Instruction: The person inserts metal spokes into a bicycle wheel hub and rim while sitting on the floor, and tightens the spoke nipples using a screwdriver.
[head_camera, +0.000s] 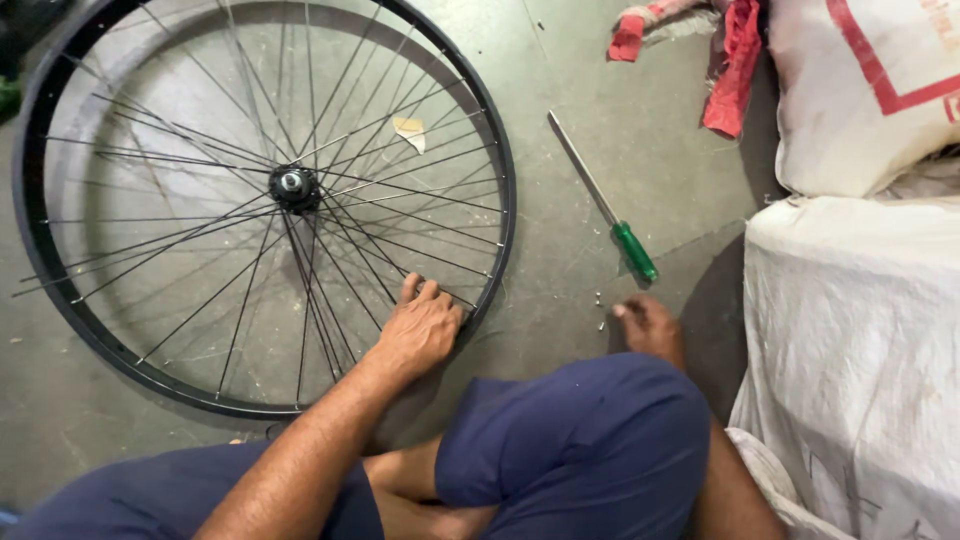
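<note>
The wheel (265, 200) lies flat on the floor (600, 120), left of the screwdriver (603, 200). Sacks (850, 300) sit right of it, small screws (600, 308) just below its handle.

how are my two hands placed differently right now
The left hand rests on the black wheel rim, fingers among the spokes; the right hand is off the wheel, on the floor by small metal bits below the green-handled screwdriver. The left shows fully; the knee hides part of the right. Both are bare.

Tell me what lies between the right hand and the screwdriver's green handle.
In the head view, small metal bits lie on the floor between right hand and screwdriver.
</note>
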